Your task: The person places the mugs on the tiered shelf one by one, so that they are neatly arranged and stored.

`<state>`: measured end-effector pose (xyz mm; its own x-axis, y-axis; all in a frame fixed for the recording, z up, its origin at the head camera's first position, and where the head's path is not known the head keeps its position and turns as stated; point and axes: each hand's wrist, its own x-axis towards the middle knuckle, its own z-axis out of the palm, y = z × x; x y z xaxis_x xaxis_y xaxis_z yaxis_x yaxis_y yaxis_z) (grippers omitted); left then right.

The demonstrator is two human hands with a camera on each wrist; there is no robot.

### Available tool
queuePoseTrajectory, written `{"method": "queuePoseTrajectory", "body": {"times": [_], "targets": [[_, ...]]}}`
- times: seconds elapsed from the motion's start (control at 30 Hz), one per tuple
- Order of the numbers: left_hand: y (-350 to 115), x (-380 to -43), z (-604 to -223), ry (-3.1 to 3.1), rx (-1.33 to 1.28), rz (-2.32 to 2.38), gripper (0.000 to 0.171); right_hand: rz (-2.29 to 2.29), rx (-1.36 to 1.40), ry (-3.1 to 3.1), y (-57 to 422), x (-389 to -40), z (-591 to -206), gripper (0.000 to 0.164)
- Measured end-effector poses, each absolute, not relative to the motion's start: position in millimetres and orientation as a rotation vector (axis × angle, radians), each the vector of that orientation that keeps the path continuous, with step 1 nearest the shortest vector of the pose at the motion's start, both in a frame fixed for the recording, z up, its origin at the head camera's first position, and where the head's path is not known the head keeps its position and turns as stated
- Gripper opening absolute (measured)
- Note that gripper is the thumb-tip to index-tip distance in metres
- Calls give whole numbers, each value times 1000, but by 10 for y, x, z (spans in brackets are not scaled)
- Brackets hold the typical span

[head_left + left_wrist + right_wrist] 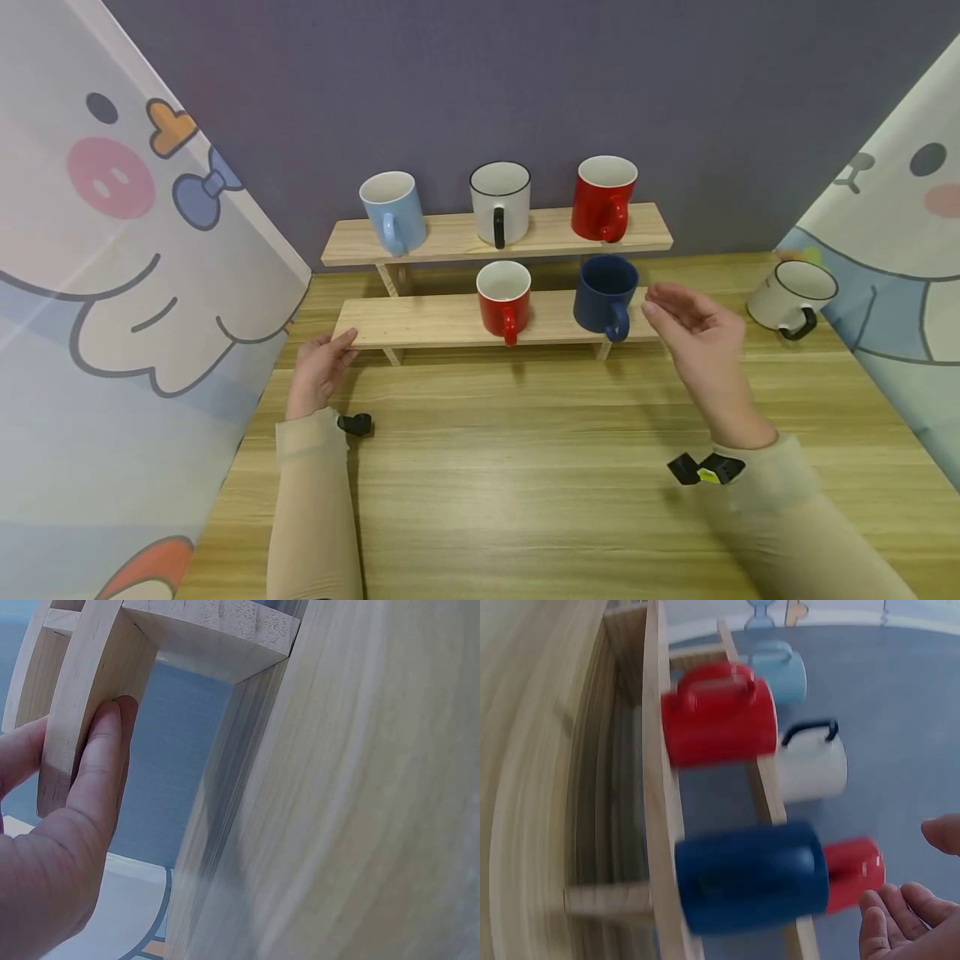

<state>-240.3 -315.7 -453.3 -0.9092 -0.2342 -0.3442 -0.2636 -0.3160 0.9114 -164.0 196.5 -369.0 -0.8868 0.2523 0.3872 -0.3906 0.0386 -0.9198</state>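
My left hand (321,371) pinches the left end of the lower wooden shelf (412,321), thumb on top and fingers underneath, as the left wrist view shows. My right hand (701,346) is raised near the shelf's right end, thumb apart from its bent fingers (900,915), with nothing between them. Just left of it, a dark blue mug (603,296) stands on the lower shelf, handle toward me. A red mug (501,304) stands near the middle of that shelf.
On the upper shelf (450,237) stand a light blue mug (397,215), a white mug with a black handle (510,208) and another red mug (592,204). One more white mug (780,300) is on the table (510,475) at the right. Cartoon-printed panels (150,333) flank both sides.
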Motion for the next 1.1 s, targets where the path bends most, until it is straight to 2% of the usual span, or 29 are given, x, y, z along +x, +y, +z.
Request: {"method": "queuePoseTrajectory", "body": {"times": [0.13,0.37,0.6,0.83,0.93,1.1], "targets": [[-3156,-2411,-4537,1814,-648,2455,39,1886,52,-1811,2197,-1652,-3740,31],[-3136,-2424,-4536,1811,-643,2448,54,1850,-125,-1704,2644,-1667,-3810,28],[-3136,-2425,-4539,1801,-656,2454,46,1852,-332,-1704,3019,-1652,-3836,33],[-3146,-2409,-4542,1820,-648,2455,37,1727,-584,-1798,3379,-1692,-3870,31],[-3149,-2401,-4541,1825,-651,2451,38,1662,-687,-1876,3531,-1710,-3888,35],[-3147,-2396,-4543,1828,-660,2442,38,1486,-819,-2056,3730,-1753,-4018,50]]}}
